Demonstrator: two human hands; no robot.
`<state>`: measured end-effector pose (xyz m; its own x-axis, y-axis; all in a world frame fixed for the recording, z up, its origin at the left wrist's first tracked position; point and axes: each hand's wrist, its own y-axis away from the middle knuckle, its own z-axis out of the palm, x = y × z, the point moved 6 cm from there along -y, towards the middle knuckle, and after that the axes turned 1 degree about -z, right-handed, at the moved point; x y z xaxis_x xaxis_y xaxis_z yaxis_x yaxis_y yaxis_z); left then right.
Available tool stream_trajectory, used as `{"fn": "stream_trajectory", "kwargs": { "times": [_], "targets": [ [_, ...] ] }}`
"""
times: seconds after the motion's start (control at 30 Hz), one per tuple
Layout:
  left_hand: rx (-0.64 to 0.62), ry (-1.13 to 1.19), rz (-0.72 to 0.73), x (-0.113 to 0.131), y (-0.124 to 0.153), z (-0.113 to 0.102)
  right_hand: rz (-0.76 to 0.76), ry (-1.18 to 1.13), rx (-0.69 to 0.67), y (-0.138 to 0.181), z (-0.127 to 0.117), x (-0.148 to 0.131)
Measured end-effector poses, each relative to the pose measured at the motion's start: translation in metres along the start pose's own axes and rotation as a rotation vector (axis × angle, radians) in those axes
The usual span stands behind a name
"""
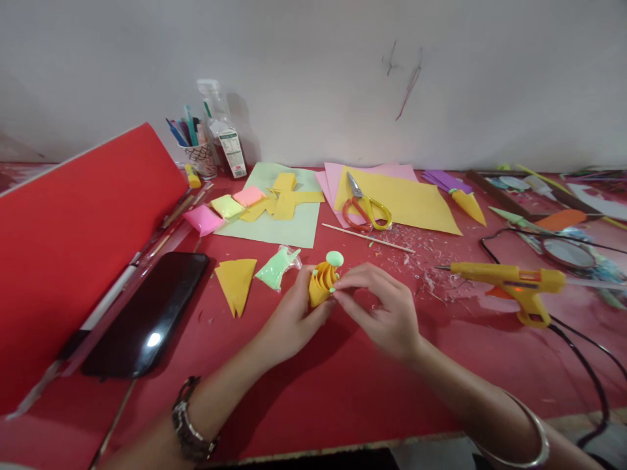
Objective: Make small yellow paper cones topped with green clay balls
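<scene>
My left hand (294,320) is closed round a small craft of curled yellow paper (321,284), its layers fanned out at the top. A pale green oval of clay (334,259) shows at the craft's upper end. With thumb and forefinger together, my right hand (385,307) pinches a tiny bit of green clay (333,290) against the craft's right edge. To the left of my left hand lies an opened packet of pale green clay (277,269). Beside that packet are overlapping yellow paper triangles (236,282).
Scissors (367,212) lie on yellow paper (416,205), with a thin stick (367,238) in front. A yellow glue gun (514,281) with its cord is at right. Left are a phone (149,313), clay packets (228,207) and a red board (83,241). A bottle (223,134) stands behind.
</scene>
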<state>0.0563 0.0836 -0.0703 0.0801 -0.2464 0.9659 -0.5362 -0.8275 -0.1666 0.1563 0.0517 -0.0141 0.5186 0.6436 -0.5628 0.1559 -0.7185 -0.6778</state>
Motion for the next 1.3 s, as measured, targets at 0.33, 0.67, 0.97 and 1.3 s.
{"fn": "stream_trajectory", "kwargs": {
  "times": [0.33, 0.67, 0.97, 1.3],
  "targets": [
    [-0.011, -0.036, 0.033, 0.003, 0.0, 0.0, -0.022, 0.004, -0.007, -0.001, 0.001, -0.001],
    [0.338, -0.162, 0.099, 0.008, -0.002, -0.027, -0.099, -0.051, -0.149, 0.0, 0.003, -0.008],
    [0.3, -0.248, 0.232, 0.017, 0.003, -0.022, -0.018, -0.124, -0.298, 0.005, 0.015, -0.003],
    [0.308, -0.312, 0.255, 0.018, 0.003, -0.022, -0.017, -0.113, -0.273, 0.005, 0.014, -0.003]
  ]
}}
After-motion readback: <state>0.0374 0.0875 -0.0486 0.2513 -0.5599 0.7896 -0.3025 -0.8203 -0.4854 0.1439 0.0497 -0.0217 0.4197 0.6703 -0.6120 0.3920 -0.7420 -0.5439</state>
